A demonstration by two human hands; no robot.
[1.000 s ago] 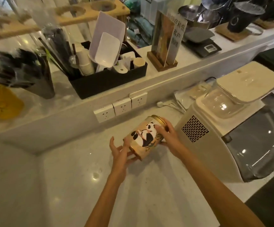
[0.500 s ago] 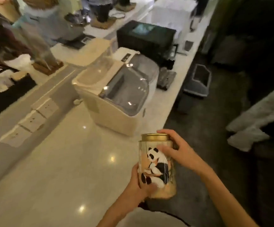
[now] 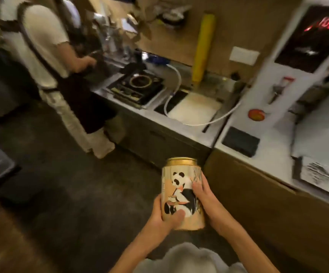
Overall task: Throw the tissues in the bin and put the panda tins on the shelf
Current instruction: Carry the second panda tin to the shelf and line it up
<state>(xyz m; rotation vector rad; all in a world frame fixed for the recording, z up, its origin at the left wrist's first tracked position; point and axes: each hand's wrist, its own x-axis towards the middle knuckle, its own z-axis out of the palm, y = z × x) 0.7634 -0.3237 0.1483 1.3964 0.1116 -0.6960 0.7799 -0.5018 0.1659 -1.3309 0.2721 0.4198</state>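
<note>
I carry the panda tin [image 3: 182, 196] upright at waist height over the floor, left hand [image 3: 164, 214] clamped low and right hand [image 3: 205, 196] clasping its side, presumably steadying it towards a shelf not in view.

Panda tin [image 3: 182, 194] upright, gold lid up, clasped by left hand [image 3: 164, 215] and right hand [image 3: 209, 201] above dark floor [image 3: 71, 194]; aproned person [image 3: 47, 56] at counter [image 3: 159, 119].

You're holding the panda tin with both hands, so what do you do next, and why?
Probably keep carrying the panda tin upright while looking around for the shelf. The left hand and right hand hold it over the floor, no shelf is clearly in view, and another person stands at the counter ahead.
</note>
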